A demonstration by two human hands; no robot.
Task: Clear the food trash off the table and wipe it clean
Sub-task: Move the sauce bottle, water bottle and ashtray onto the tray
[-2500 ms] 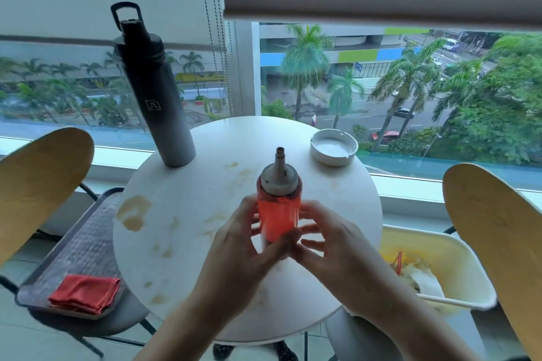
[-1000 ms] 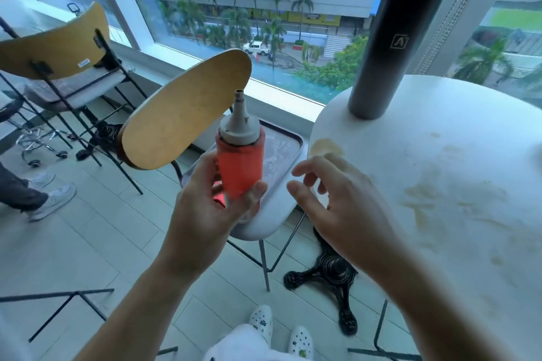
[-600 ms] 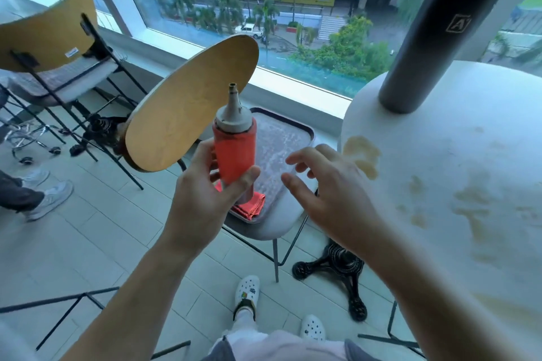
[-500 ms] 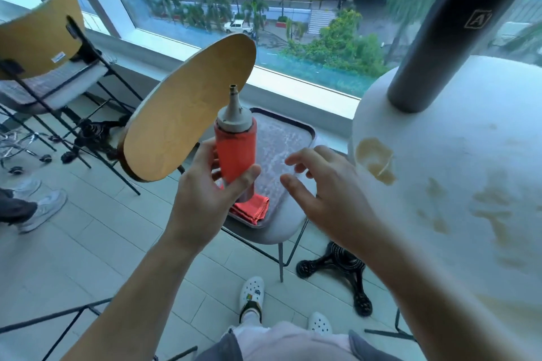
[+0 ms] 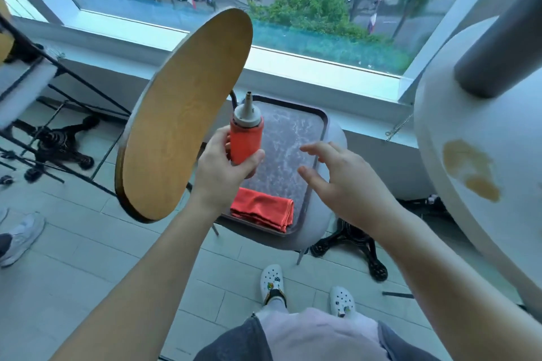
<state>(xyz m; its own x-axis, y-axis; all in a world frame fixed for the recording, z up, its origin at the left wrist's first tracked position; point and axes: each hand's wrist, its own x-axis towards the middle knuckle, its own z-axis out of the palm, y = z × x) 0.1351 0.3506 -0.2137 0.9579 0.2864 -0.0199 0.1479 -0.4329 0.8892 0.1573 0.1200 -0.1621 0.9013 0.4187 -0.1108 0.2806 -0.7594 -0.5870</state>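
Observation:
My left hand [image 5: 220,168] grips an orange squeeze bottle [image 5: 245,135] with a grey nozzle cap, held upright over a dark tray [image 5: 315,161] that lies on a chair seat. A folded red cloth [image 5: 262,208] sits at the tray's near end. My right hand [image 5: 340,182] hovers over the tray's right side with fingers spread, holding nothing. At the right edge is the round white table [image 5: 457,138], with brown stains [image 5: 469,168] on its top.
The chair's wooden backrest [image 5: 181,117] stands close to the left of the bottle. A dark grey flask [image 5: 495,58] stands on the table. The table's black iron base [image 5: 357,246] is on the tiled floor beside my feet. Another person's shoe [image 5: 20,239] is at far left.
The bottle left the table: my left hand carried it left and down over the tray on the chair. My right hand let go and now hovers open. My view swung left and down.

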